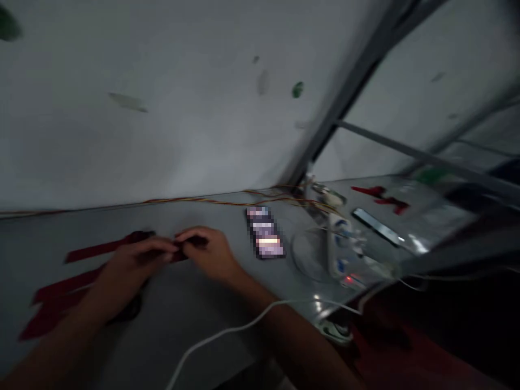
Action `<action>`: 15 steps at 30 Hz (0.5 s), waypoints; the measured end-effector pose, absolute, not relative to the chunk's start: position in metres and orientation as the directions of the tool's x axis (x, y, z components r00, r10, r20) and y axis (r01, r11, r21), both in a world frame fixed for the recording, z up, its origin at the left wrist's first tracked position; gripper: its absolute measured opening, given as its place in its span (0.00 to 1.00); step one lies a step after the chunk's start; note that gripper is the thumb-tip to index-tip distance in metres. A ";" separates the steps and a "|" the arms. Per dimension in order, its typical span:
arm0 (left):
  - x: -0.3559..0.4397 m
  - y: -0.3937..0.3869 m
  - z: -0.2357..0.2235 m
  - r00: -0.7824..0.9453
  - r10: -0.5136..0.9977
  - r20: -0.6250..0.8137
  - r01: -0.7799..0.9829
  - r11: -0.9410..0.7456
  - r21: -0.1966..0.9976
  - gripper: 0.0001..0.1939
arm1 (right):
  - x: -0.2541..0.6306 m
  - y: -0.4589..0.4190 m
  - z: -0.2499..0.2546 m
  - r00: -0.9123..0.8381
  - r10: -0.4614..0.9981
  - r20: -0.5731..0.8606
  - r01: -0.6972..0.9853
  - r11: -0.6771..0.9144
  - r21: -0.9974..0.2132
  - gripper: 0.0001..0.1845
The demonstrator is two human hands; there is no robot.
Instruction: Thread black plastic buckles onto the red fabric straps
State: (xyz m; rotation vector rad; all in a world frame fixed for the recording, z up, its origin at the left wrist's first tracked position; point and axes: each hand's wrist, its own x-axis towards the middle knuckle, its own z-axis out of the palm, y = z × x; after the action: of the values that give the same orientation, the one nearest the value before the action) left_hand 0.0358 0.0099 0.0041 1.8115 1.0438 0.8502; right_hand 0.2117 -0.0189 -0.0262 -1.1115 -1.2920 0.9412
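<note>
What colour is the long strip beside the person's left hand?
The strip is dark red, clearest in the head view.

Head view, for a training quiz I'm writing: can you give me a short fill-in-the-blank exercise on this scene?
1. The left hand and right hand both pinch a strip of dark ____ material.
2. A white ____ lies over the right forearm.
3. A phone with a pixelated screen lies on the grey table to the ____ of the right hand.
4. Thin coloured wires run along the table's ____ edge.

Missing words: red; cable; right; far.
</note>
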 end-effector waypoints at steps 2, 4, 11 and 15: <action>0.023 0.011 -0.002 0.451 0.888 0.087 0.272 -0.230 0.934 0.11 | 0.213 -0.022 -0.022 0.068 0.966 0.249 0.134 0.239 -0.962 0.10; 0.022 0.011 -0.007 0.473 0.874 0.114 0.196 -0.230 0.953 0.11 | 0.214 -0.024 -0.019 0.077 0.968 0.241 0.200 0.221 -0.954 0.10; 0.032 0.010 -0.015 0.459 0.869 0.185 0.106 -0.260 0.960 0.05 | 0.215 -0.024 -0.013 0.191 0.975 0.113 0.444 0.016 -0.896 0.19; 0.025 0.010 -0.005 0.589 0.761 0.272 0.290 -0.513 0.808 0.05 | 0.218 -0.020 -0.010 0.241 0.968 0.069 0.552 -0.078 -0.830 0.19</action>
State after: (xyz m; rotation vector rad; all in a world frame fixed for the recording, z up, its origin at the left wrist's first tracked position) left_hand 0.0247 0.0098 -0.0053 2.0765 0.8315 0.8122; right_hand 0.2184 -0.0200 -0.0104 -1.7382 -1.4114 0.6780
